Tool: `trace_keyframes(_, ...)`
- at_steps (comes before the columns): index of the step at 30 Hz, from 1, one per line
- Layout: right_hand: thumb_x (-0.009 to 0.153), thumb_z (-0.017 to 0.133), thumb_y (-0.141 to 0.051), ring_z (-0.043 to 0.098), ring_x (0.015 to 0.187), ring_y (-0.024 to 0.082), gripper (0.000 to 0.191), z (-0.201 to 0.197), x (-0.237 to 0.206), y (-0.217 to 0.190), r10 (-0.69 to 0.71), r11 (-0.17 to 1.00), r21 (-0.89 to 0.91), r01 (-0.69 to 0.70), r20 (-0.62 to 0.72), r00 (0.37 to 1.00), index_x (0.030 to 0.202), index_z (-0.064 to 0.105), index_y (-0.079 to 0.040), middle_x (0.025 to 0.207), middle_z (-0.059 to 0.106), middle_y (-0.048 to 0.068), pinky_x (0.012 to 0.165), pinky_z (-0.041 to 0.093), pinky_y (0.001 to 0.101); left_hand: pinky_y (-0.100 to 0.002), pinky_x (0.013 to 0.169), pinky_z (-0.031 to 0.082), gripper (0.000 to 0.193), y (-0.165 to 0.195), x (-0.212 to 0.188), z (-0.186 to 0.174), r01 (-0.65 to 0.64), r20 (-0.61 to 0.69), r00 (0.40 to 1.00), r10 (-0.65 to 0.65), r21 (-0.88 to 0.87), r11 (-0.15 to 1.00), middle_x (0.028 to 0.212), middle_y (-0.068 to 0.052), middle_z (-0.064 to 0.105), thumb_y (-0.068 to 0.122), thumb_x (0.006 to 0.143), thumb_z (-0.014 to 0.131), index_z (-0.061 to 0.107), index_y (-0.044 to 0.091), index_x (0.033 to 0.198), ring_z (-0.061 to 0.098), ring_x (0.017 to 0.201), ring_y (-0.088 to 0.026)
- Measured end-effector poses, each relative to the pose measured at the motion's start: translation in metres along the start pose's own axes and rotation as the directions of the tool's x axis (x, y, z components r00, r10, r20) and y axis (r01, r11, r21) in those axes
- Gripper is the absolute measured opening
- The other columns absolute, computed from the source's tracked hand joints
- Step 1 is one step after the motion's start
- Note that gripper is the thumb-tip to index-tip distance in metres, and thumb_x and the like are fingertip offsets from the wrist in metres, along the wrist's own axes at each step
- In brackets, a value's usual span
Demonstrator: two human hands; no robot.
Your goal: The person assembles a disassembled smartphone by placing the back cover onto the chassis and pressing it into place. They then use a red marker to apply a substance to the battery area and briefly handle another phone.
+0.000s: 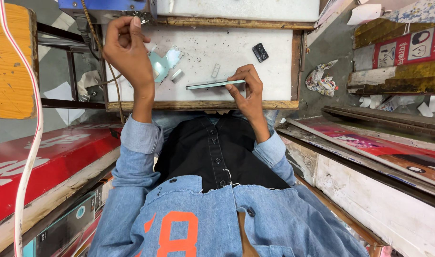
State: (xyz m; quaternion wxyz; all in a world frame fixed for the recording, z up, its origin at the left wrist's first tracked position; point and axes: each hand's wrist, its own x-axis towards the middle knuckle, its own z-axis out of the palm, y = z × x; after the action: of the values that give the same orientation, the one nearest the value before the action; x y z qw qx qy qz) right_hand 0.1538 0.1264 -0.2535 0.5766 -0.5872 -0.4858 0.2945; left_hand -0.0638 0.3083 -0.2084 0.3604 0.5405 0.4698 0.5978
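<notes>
Pale green, the thin flat phone (pixel 215 84) is held edge-on above the white worktop (pixel 279 71), gripped at its end by the fingers of the right hand (pixel 246 88). The left hand (pixel 127 47) is raised with fingers curled loosely; whether anything is pinched cannot be told. A light-blue bracket (pixel 163 63) lies just beside it. A small black module (pixel 260 52) rests beyond the right hand.

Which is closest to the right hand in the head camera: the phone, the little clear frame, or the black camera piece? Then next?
From the right hand:
1. Phone, held on edge in its fingers.
2. Little clear frame, just behind the phone.
3. Black camera piece, farther back on the board.
</notes>
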Motion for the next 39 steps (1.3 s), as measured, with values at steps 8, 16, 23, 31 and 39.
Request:
trace_keyframes(8,0.092,0.082,-0.012,0.055,0.090,0.011,0.016,0.004,-0.001,-0.001,-0.018,0.998,0.055,0.017,0.010,1.000,0.099,0.070,-0.004,0.107,0.055,0.004,0.069,0.046,0.0232,-0.029,0.060,0.042,0.014,0.028,-0.012,-0.006,-0.096,-0.118,0.982,0.149,0.370,0.924,0.079,-0.013,0.056,0.001,0.099,0.075,0.063,-0.005,0.105,0.052,0.070,-0.016)
trace_keyframes(16,0.096,0.079,-0.015,0.056,0.094,0.013,0.019,0.001,0.002,-0.006,-0.049,0.996,0.079,0.046,0.038,0.998,0.104,0.069,-0.002,0.109,0.054,0.005,0.078,0.047,0.0245,-0.037,0.078,0.056,0.018,0.066,-0.079,0.015,-0.278,0.737,0.670,0.085,0.143,0.950,0.100,-0.010,0.075,0.016,0.091,0.079,0.077,0.002,0.101,0.072,0.092,-0.028)
trace_keyframes(23,0.098,0.075,-0.020,0.047,0.074,0.006,0.019,0.000,0.004,-0.008,0.001,0.998,-0.070,0.001,0.021,1.000,0.102,0.071,-0.002,0.104,0.058,0.004,0.061,0.033,0.0216,-0.038,0.069,0.055,0.014,0.063,-0.078,0.021,-0.245,0.758,0.652,0.016,0.190,0.951,0.091,-0.010,0.075,0.015,0.092,0.078,0.078,0.001,0.097,0.072,0.081,-0.028)
trace_keyframes(31,0.102,0.069,-0.017,0.060,0.094,0.011,0.017,-0.003,0.004,-0.003,-0.003,0.980,0.198,-0.007,0.049,0.999,0.110,0.067,-0.002,0.111,0.060,0.004,0.081,0.054,0.0237,-0.036,0.074,0.057,0.017,0.059,-0.072,0.014,-0.205,0.770,0.636,0.038,0.121,0.971,0.098,-0.011,0.076,0.015,0.092,0.078,0.077,0.001,0.102,0.074,0.087,-0.027)
trace_keyframes(39,0.098,0.072,-0.014,0.074,0.109,0.026,0.018,-0.016,0.002,0.017,0.109,0.952,0.289,-0.099,-0.017,0.994,0.103,0.072,0.003,0.109,0.076,0.018,0.099,0.061,0.0371,-0.036,0.069,0.056,0.016,0.060,-0.067,0.005,-0.138,0.796,0.598,-0.096,0.220,0.966,0.095,-0.012,0.077,0.013,0.093,0.074,0.078,0.001,0.103,0.075,0.082,-0.026)
